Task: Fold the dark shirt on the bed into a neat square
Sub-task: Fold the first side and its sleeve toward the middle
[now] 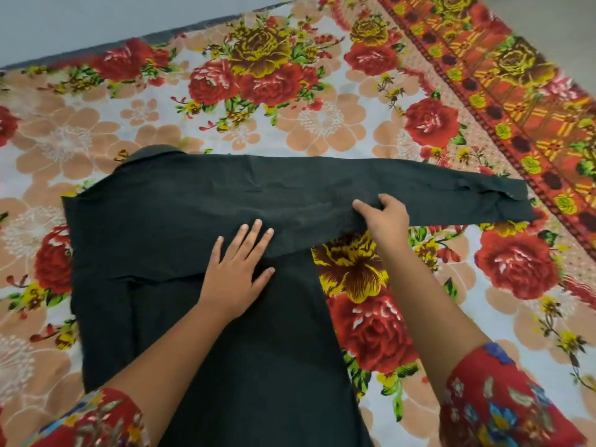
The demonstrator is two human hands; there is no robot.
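Where the dark shirt (180,221) lies flat on the bed (322,124), its body runs from the collar (154,154) at the far left down towards the person. One long sleeve (451,195) is stretched straight out to the right across the floral sheet (522,269). The sleeve's long axis is crosswise, nearly level, and the cuff end (516,201) is well out to the right.

Left hand (237,272): flat, fingers (254,230) straight and spread, palm down on the shirt body just below where the sleeve joins. It holds nothing and only presses the cloth.

Right hand (385,217): on the sleeve's near edge, about midway along, fingers curled over the cloth and gripping it.

The two hands are near each other. The free length of sleeve lies to the right of the right hand, and the shirt body lies to its left.

Judgement: a sleeve fold is in hand. The right hand is the nearer one to carry the sleeve leftward over the body while the left hand pins the hinge line. The task looks early; the body is unfolded lengthwise.
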